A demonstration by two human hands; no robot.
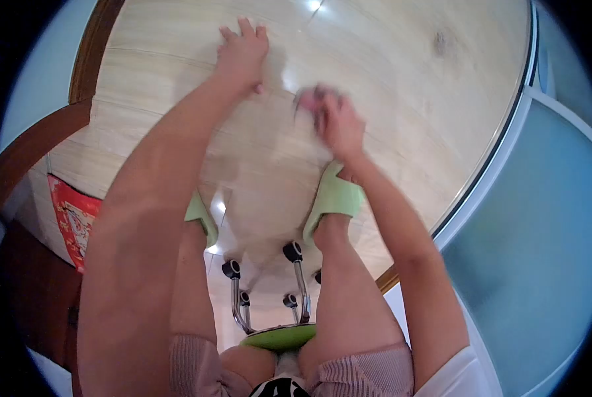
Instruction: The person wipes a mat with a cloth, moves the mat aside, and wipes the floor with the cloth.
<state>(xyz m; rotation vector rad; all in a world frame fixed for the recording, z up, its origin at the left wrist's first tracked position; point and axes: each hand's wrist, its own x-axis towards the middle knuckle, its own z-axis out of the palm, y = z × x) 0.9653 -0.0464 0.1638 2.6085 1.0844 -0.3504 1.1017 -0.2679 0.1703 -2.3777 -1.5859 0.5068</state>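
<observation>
My left hand (243,56) reaches out over the pale tiled floor (388,59) with its fingers spread. It holds nothing, and I cannot tell whether it touches the tiles. To its right, my right hand (343,129) is closed around a small pinkish thing with a dark edge (307,101). Motion blurs that thing and the fingertips, so its kind does not show. Below my right hand is a light green slipper (335,195) on my foot. Its pair (202,215) is partly hidden behind my left forearm.
I sit on a low green stool (279,337) with chrome legs and black casters (292,251). Frosted glass panels (534,218) in a pale frame stand at right. Brown wooden trim (87,66) and a red printed sheet (71,215) are at left. A dark smudge (441,43) marks the floor.
</observation>
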